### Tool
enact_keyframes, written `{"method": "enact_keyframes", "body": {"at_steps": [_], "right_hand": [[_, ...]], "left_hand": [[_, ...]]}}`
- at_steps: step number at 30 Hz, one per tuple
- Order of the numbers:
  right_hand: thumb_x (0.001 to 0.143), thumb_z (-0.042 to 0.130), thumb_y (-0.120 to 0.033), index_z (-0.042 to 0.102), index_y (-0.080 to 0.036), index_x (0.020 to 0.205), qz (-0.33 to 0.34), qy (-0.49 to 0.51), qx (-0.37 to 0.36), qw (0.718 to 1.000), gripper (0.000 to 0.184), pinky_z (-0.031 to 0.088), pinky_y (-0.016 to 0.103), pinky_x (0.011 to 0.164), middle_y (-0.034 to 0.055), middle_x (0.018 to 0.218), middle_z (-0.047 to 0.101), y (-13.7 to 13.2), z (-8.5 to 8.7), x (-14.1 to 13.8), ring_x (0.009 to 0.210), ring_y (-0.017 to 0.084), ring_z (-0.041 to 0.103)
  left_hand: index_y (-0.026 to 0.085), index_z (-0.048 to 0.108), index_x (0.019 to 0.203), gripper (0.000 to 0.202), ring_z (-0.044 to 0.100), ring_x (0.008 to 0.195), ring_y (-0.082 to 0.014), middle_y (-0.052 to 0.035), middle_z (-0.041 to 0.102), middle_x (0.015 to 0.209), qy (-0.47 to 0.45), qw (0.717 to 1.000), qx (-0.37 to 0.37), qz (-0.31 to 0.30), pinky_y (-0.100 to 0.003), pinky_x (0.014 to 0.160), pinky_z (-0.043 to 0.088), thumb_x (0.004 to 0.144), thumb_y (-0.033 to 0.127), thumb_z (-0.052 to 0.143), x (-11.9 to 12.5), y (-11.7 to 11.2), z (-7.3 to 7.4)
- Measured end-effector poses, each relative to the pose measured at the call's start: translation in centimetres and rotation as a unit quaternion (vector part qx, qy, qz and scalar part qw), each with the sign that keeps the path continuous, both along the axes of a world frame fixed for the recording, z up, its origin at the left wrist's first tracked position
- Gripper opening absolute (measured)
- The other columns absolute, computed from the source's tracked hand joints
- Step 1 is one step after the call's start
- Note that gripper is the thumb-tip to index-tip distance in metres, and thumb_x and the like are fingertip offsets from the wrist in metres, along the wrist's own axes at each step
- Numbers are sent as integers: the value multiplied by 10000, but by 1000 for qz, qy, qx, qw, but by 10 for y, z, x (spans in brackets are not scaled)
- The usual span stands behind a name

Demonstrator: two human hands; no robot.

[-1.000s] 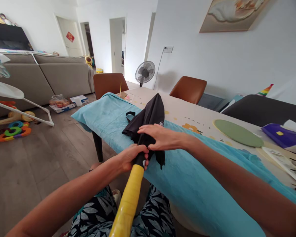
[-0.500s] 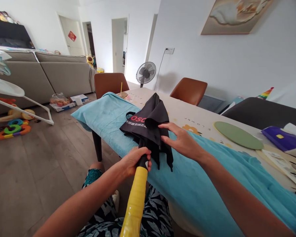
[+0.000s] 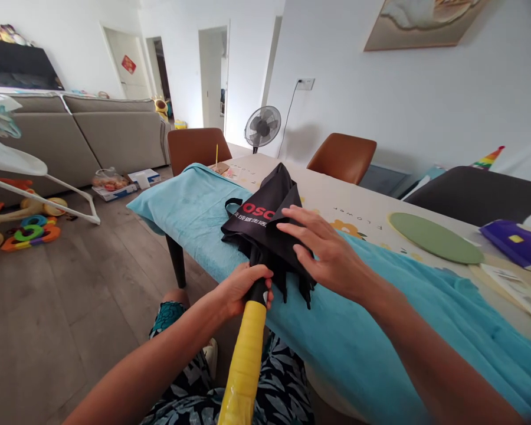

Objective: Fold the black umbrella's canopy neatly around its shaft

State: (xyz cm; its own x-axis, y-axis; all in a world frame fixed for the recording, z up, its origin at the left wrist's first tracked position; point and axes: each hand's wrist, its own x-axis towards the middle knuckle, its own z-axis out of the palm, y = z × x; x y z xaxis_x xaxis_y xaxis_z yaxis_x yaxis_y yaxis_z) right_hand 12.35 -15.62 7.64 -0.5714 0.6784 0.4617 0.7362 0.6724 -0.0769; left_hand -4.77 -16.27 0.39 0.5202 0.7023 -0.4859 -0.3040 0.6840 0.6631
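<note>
A black umbrella (image 3: 279, 189) with red and white lettering lies loosely folded over the table edge, its tip pointing away from me. My left hand (image 3: 246, 289) is wrapped around its dark handle, just above a long section bound in yellow tape (image 3: 243, 354). Against the right side of the canopy is my right hand (image 3: 323, 251), fingers spread and nearly flat over the black fabric. Whether its fingertips press on the cloth is hard to tell. A strap loop (image 3: 233, 205) sticks out on the canopy's left. Beneath lies a light blue cloth (image 3: 194, 198).
The cloth drapes along the near side of a pale table (image 3: 310, 177). A green oval mat (image 3: 433, 238) and a purple packet (image 3: 515, 242) lie to the right. Brown chairs (image 3: 343, 156) and a fan (image 3: 262, 126) stand beyond. Toys (image 3: 30, 232) are on the floor at left.
My right hand has swept a canopy flap down and flatter, uncovering more of the lettering. Its fingers are spread wider now. My left hand keeps its hold.
</note>
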Motion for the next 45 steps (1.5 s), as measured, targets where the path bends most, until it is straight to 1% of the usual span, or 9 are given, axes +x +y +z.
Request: {"method": "enact_keyframes", "body": {"at_steps": [7,12,16,18,21,26,31,38,45], "right_hand": [[826,369,-102,540,-181,1173,-115,-24,46,992,396,231,525,1043,107,1146,594,35,-34,7,1110,255,514],[742,404,-130,654,-212,803,-230,33,-2,973,270,421,454,867,70,881,659,40,-1,51,878,253,597],[627,460,-107,638,-218,706,-358,-56,-222,905,224,480,395,674,54,816,670,39,18,108,758,253,619],[605,516,-115,640,-212,724,-346,-70,-292,889,198,495,379,645,67,829,678,37,20,131,739,252,629],[689,560,-226,659,-209,896,-325,-41,-225,918,230,503,400,680,107,987,666,28,26,136,845,289,630],[785,543,-412,592,-276,1137,-138,47,-216,965,381,487,385,827,43,1114,625,3,39,64,1003,256,590],[815,530,-272,650,-236,1044,26,110,-243,963,261,479,305,848,35,1028,629,6,12,9,940,177,602],[860,464,-206,684,-199,971,43,100,-169,980,246,498,254,730,48,937,607,15,-33,-11,812,133,604],[879,447,-191,663,-180,989,51,81,-135,986,242,494,245,717,52,927,599,14,-46,-17,807,132,600]], "left_hand": [[135,483,520,207,496,391,-108,4,466,458,10,1000,8,-5,-221,371,435,718,167,534,2,0,-2],[134,485,537,209,489,398,-97,-2,485,474,-15,1000,-7,-15,-217,390,439,727,194,550,-2,2,-4],[137,486,584,177,481,422,-79,11,477,497,-86,996,-37,-8,-190,395,431,738,200,549,-9,4,-9],[143,486,617,152,477,426,-75,20,466,504,-118,992,-55,-7,-181,396,427,744,203,543,-11,5,-13],[149,494,658,124,477,428,-77,25,461,512,-147,987,-69,-19,-179,397,424,749,214,548,-13,6,-16],[137,535,715,81,495,445,-75,19,504,549,-176,982,-68,-13,-174,412,428,759,197,566,-13,5,-14],[89,606,815,281,529,440,-105,-33,562,532,-157,985,-50,-41,-193,422,438,860,340,488,-16,2,-6],[85,618,908,326,556,451,-119,-47,595,559,-165,985,-14,-58,-192,416,435,855,383,497,-17,4,-10],[92,592,724,158,544,436,-108,-30,574,535,-41,996,23,-71,-219,456,476,744,243,635,-15,8,-6]]}}
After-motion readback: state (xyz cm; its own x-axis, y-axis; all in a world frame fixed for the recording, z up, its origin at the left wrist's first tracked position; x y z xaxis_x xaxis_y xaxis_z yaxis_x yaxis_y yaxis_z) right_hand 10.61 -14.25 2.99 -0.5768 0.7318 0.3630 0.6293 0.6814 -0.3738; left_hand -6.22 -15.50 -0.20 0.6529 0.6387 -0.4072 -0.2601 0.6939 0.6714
